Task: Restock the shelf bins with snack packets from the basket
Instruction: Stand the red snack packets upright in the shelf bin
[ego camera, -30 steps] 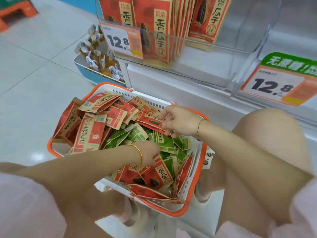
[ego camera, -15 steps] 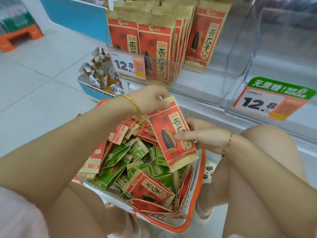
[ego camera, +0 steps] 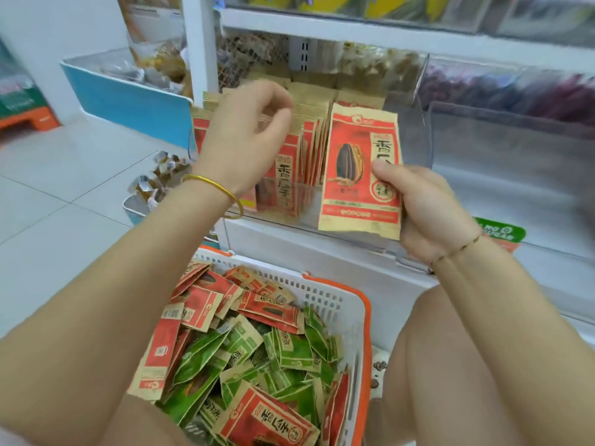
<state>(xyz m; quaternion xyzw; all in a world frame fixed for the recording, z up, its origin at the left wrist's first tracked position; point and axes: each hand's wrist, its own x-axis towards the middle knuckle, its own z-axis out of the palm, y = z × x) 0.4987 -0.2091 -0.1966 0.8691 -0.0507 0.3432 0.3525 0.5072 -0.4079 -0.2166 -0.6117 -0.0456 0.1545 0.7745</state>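
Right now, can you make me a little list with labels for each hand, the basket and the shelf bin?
left hand: up at the standing red packets, fingers curled; whether they hold one is unclear
right hand: grips one held red packet upright, in front of the bin
basket: loose red packets and green packets in a jumbled pile
shelf bin: clear walls, a row of red packets standing inside

Matt kraft-paper red snack packet [ego camera: 357, 175] at 12 o'clock; smooth white perforated plastic basket [ego camera: 322, 294] at 6; glossy clear plastic shelf bin [ego camera: 415, 133].
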